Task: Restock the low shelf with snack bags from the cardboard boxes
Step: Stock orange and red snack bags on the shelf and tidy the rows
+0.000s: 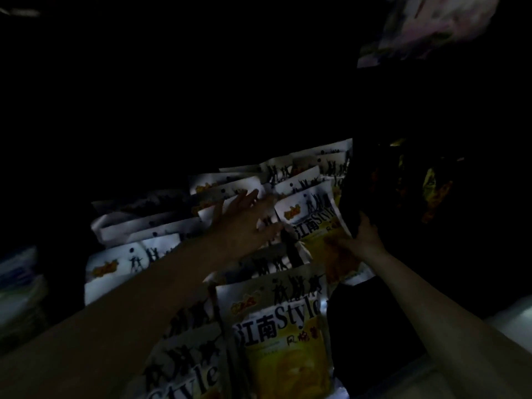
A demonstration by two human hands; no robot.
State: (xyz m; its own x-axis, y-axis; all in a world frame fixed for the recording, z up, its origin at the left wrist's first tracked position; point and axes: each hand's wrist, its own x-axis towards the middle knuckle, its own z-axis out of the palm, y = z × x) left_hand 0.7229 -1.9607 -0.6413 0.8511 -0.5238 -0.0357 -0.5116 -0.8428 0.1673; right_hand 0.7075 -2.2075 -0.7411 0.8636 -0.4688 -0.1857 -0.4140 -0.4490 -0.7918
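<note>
The scene is very dark, and only the pale snack bags catch the light. The white and yellow snack bags (178, 234) stand in packed rows running from about seven o'clock up toward one o'clock, their top seams upright and overlapping one behind another. The left hand (244, 223) reaches in from eight o'clock along a bare forearm; its fingers are straight and held loosely together, lying flat against the tops of the bags in the middle rows, the fingertips touching their white upper edges. The right hand (364, 236) comes in from four o'clock and grips the right edge of one tilted bag (313, 223), the one printed with large dark characters and "Style", which leans to the right at about two o'clock from centre; fingers are curled at its edge, though how the thumb lies cannot be told in the gloom. Nearest the camera, at six o'clock, a front bag (276, 335) stands upright with the same print. Dark packets (431, 182) with yellow patches sit at two o'clock, just beside the tilted bag. A blurred pale wrapper (431, 24) hangs at one o'clock.
</note>
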